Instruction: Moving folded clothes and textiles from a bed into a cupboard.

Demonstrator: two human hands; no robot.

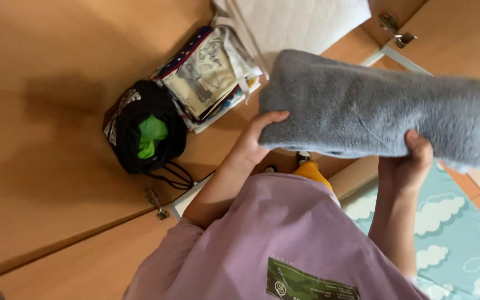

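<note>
A lilac T-shirt (284, 233) with a dark green printed patch fills the bottom of the view, closest to the lens, and both bare forearms rise out of it toward a folded grey fleece blanket (373, 111). The blanket is held off the floor, lying across the upper right of the picture as a thick, soft roll that runs out past the right edge.

The left hand (259, 139) grips the blanket's left end: the thumb lies flat on the near face and the fingers go underneath, so it is closed on the fabric in a pinch. The right hand (412, 161) holds the lower edge further along, thumb pressed up onto the fleece and the rest of the hand cupped below; its fingers are hidden behind the cloth, so how tightly they curl is hard to say.

Beneath the left arm, on the wooden floor (45, 111), sits a black drawstring bag (140, 111) with something bright green (151, 136) showing in its open mouth. Touching it on the upper right is a stack of folded printed cloths (206, 78), and above that a white quilted sheet (301, 22). A light blue mat with white clouds (451, 233) lies at lower right, and a small yellow object (312, 172) peeks out between the arms.
</note>
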